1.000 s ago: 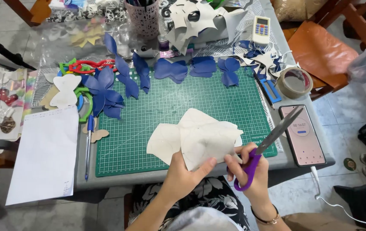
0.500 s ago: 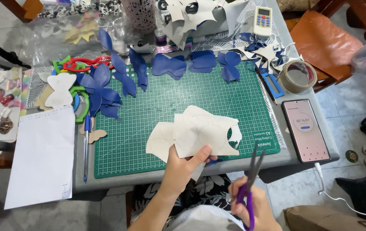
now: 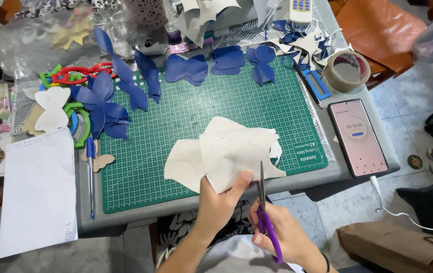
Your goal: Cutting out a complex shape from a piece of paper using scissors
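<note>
My left hand (image 3: 220, 202) grips the near edge of a cream sheet of material (image 3: 226, 151) with curved outlines drawn on it, held over the front of a green cutting mat (image 3: 186, 126). My right hand (image 3: 282, 233) holds purple-handled scissors (image 3: 264, 212), their blades pointing up at the sheet's near edge, just right of my left thumb. The blades look nearly together.
Blue bow-shaped cutouts (image 3: 191, 68) lie along the mat's far edge and left side. A phone (image 3: 357, 136) with a timer sits right of the mat, a tape roll (image 3: 347, 71) behind it. A white paper sheet (image 3: 36, 189) and blue pen (image 3: 91, 172) lie at the left.
My right hand swung the scissors from the sheet's right side, down toward my lap, then up to the sheet's near edge. The left hand kept hold of the sheet.
</note>
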